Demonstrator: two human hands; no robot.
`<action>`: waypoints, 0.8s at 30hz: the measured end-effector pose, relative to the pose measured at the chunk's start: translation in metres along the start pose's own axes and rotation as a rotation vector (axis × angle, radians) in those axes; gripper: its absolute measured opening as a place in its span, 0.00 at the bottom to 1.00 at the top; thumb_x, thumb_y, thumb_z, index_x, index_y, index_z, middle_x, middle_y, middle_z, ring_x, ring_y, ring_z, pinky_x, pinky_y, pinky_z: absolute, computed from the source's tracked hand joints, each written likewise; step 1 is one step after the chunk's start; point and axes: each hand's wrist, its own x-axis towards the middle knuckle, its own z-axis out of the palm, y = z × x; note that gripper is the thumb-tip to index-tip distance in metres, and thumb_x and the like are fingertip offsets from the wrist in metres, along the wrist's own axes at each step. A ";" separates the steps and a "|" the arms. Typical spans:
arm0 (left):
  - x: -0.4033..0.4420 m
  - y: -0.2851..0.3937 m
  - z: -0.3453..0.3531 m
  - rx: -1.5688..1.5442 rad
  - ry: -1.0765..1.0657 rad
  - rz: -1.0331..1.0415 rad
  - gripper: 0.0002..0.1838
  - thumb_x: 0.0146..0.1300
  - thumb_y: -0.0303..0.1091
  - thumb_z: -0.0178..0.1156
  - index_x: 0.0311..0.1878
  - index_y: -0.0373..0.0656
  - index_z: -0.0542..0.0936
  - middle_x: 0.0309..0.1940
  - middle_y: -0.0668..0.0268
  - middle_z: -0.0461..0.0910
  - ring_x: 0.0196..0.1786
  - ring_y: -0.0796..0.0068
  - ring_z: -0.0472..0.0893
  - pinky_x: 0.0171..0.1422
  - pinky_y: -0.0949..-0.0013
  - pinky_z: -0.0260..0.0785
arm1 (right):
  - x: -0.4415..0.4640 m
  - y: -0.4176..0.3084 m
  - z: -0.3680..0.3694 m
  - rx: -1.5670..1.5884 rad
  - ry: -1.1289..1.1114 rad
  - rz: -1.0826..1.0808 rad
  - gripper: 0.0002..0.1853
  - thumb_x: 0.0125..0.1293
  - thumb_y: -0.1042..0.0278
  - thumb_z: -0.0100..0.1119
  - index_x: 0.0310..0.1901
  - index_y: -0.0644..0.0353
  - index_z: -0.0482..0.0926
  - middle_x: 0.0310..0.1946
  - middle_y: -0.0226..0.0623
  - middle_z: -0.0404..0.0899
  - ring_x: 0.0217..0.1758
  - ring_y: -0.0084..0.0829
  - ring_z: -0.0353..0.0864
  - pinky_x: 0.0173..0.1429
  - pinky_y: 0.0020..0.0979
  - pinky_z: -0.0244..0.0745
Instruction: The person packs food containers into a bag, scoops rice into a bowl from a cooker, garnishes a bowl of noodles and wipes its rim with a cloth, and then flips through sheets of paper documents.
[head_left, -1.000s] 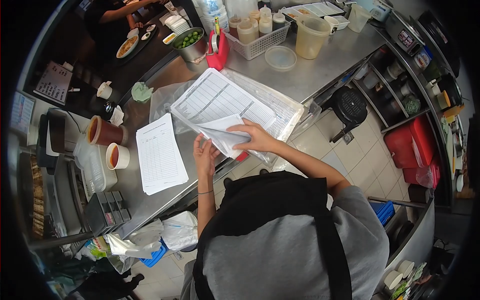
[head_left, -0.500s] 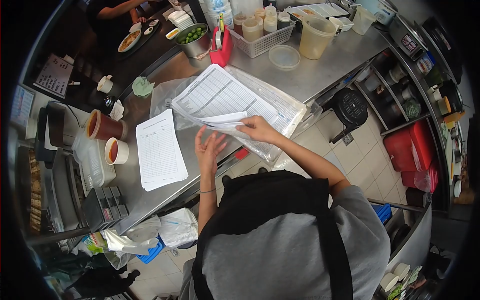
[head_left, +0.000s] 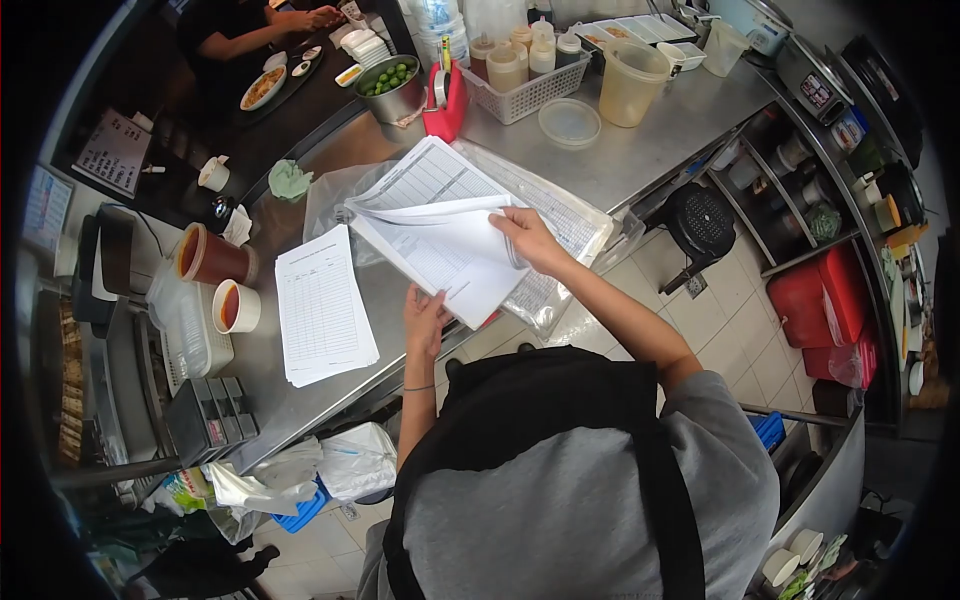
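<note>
A stack of printed sheets (head_left: 425, 180) lies at an angle over a clear plastic sleeve (head_left: 325, 200) on the steel counter. My right hand (head_left: 530, 240) pinches the edge of several sheets and holds them folded back, their white undersides showing. Beneath them a lower printed page (head_left: 440, 265) is exposed. My left hand (head_left: 428, 318) grips the near edge of that page, thumb on top and the other fingers partly hidden below. To the left, a second pile of table-printed forms (head_left: 322, 305) lies flat on the counter.
Behind the papers stand a red tape dispenser (head_left: 445, 100), a bowl of green limes (head_left: 388, 88) and a basket of bottles (head_left: 525, 80). Sauce tubs (head_left: 236, 307) sit at the left. A black stool (head_left: 700, 215) is at the right. Another person's arm (head_left: 240, 40) shows across the counter.
My right hand has lifted and folded the sheets farther back, exposing the page below. My left hand, open beside the stack before, has moved down and taken hold of the near edge.
</note>
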 end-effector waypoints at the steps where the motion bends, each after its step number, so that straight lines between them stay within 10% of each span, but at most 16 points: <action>1: 0.001 -0.005 -0.006 0.082 0.022 0.024 0.18 0.65 0.28 0.52 0.56 0.38 0.64 0.45 0.56 0.78 0.45 0.65 0.80 0.45 0.64 0.77 | 0.003 -0.001 -0.002 -0.159 -0.008 -0.154 0.13 0.65 0.65 0.50 0.38 0.69 0.77 0.29 0.36 0.79 0.28 0.21 0.74 0.33 0.25 0.69; 5: 0.005 -0.004 -0.010 0.095 0.020 -0.026 0.17 0.64 0.26 0.53 0.55 0.38 0.65 0.41 0.57 0.80 0.43 0.65 0.81 0.43 0.65 0.78 | 0.016 -0.008 -0.002 -0.320 0.118 -0.437 0.13 0.69 0.63 0.48 0.36 0.66 0.76 0.24 0.30 0.75 0.26 0.16 0.67 0.30 0.23 0.63; 17: 0.006 0.001 -0.009 -0.114 -0.101 -0.086 0.18 0.61 0.22 0.46 0.55 0.40 0.66 0.45 0.56 0.77 0.43 0.64 0.81 0.43 0.62 0.79 | 0.026 0.001 -0.019 0.238 0.093 -0.224 0.13 0.70 0.63 0.47 0.43 0.65 0.75 0.34 0.33 0.79 0.35 0.20 0.78 0.39 0.23 0.75; 24: 0.013 0.013 0.023 0.052 0.057 -0.028 0.24 0.59 0.33 0.61 0.55 0.36 0.64 0.48 0.55 0.75 0.47 0.65 0.79 0.46 0.63 0.75 | 0.012 0.015 -0.012 0.122 0.060 -0.208 0.13 0.70 0.63 0.47 0.45 0.66 0.74 0.34 0.32 0.79 0.35 0.19 0.76 0.40 0.22 0.73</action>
